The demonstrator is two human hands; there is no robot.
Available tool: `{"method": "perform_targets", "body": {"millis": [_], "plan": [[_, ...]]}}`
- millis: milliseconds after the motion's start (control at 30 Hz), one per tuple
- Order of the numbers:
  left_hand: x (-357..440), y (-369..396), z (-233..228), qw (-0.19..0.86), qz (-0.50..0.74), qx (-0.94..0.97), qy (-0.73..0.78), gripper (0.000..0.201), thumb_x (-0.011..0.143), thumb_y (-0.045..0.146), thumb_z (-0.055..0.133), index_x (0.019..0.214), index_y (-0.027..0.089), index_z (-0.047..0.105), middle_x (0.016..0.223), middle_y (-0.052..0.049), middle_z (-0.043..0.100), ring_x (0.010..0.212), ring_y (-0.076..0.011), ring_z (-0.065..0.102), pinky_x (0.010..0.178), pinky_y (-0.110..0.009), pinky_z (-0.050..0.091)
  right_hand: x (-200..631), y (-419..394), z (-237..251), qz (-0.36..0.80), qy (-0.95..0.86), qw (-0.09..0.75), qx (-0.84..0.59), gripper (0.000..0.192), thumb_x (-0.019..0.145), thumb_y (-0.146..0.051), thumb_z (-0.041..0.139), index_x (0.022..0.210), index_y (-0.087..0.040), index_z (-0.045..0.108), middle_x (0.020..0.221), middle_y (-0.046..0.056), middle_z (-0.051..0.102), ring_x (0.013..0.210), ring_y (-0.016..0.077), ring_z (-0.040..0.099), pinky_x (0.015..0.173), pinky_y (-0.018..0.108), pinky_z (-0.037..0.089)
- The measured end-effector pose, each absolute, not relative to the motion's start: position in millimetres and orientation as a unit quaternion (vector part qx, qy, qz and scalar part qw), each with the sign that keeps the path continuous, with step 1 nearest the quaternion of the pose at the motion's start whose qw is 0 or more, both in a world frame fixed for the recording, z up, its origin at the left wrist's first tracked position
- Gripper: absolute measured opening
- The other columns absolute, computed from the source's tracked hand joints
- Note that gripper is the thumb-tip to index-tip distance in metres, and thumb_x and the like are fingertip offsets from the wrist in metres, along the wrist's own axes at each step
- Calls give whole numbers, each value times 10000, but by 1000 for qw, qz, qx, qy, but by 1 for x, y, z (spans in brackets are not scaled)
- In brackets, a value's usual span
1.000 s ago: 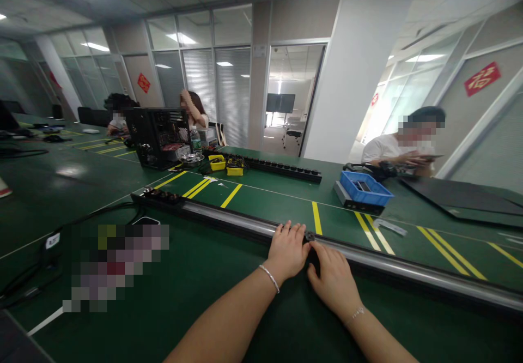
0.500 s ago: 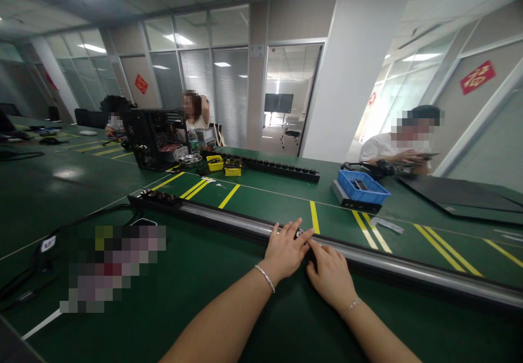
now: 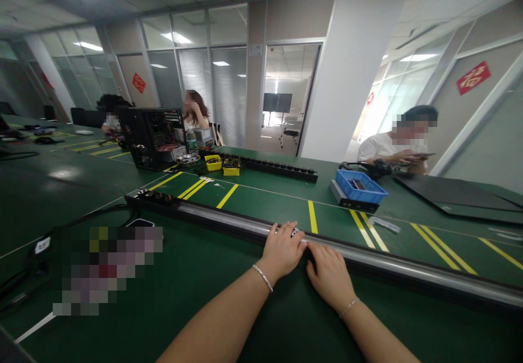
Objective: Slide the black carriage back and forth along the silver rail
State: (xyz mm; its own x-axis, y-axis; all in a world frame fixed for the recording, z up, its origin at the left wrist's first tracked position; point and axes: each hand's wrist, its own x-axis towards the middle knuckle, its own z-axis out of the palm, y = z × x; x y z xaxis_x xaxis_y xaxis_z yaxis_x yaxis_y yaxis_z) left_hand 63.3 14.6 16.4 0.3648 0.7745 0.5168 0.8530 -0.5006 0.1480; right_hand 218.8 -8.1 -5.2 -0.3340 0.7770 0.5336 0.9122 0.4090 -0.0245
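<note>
Resting side by side at the near edge of the green table [image 3: 229,308]: left hand [image 3: 281,249] and right hand [image 3: 330,274], both laid flat, fingers loosely spread, grasping nothing. Long metal rail [image 3: 408,269] runs from 9 to 3 o'clock directly under the fingertips; a small dark fitting [image 3: 295,233] sits on it at the left hand's 12 o'clock, touching the fingers. Farther, at 1 o'clock: blue tray [image 3: 360,186]. At 11 o'clock: black power strip [image 3: 281,168], yellow bins [image 3: 214,162], open computer case [image 3: 153,137]. Seated people beyond.
</note>
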Motion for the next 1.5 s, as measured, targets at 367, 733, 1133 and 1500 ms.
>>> {"method": "perform_targets", "body": {"millis": [367,733,1133,1500], "plan": [[58,21,17,47,-287,-797,-529,226,851,187,445,992,236,616,1216,-41,560,1121,-190,493,990,-386,359,221,-7,-7,-147,-808,234,-520,347,791,-157,438,1120,-173,547,1046,64,619,973,198,510,868,331,322],[66,8,27,142,-187,-791,-566,340,882,222,402,1094,121,647,1325,-120,494,1218,-290,386,999,-470,311,220,-7,-6,-147,-807,226,-525,338,784,-151,450,1104,-169,556,1038,66,621,966,198,515,874,336,325],[79,-9,38,125,20,-775,-619,602,866,444,461,1380,145,371,1459,-99,304,1358,-303,207,1097,-455,185,220,-7,-6,-140,-807,224,-528,342,779,-155,457,1105,-182,555,1034,60,620,969,200,516,882,338,325],[70,-6,44,71,63,-757,-646,718,821,529,466,1400,126,332,1466,-126,265,1369,-367,66,1105,-487,64,219,-7,-4,-135,-807,226,-528,346,779,-139,451,1108,-180,551,1035,54,621,958,196,517,875,333,324]]}}
